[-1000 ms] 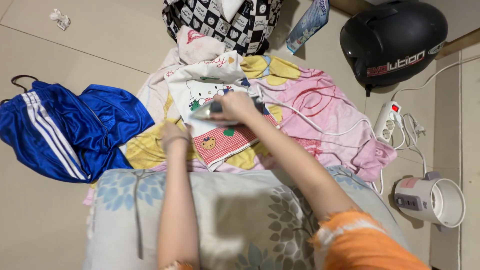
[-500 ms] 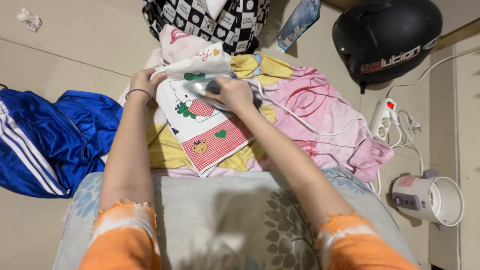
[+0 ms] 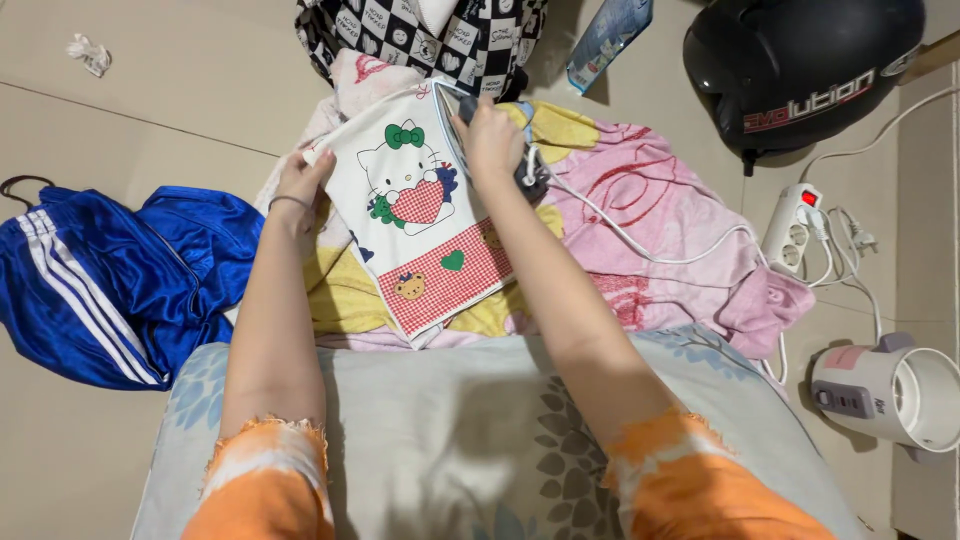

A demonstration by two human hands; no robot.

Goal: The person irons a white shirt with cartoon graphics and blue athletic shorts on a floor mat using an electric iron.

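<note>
Nearest to the person, a grey cushion (image 3: 440, 440) with a leaf print is lying across their lap side of the floor, and both forearms in orange sleeves are stretching out over it. Just beyond, the white cartoon-print cloth (image 3: 420, 225), with its red checked band, is lying spread on the pink and yellow blanket (image 3: 650, 220).

The left hand (image 3: 300, 180) is now resting on the cloth's left edge, fingers closed on the hem and pinning it flat; half a second ago it was sitting further up by the cloth's top corner, and a second ago it was lower down near the checked band. The right hand (image 3: 492, 140) is wrapped tight around the handle of the iron (image 3: 480, 135), which has travelled from the middle of the cloth up to its far right edge and now looks tipped up, its soleplate partly showing. From that I judge one pass over the cat picture is finished and the far edge is being worked.

The iron's white cord (image 3: 660, 250) is trailing right across the blanket to the power strip (image 3: 790, 230). To the left a blue tracksuit garment (image 3: 110, 280) is lying crumpled on the floor; to the right an electric kettle (image 3: 890, 395) is standing. Farthest off are a black helmet (image 3: 800, 70) and a black-and-white checked bag (image 3: 420, 35).
</note>
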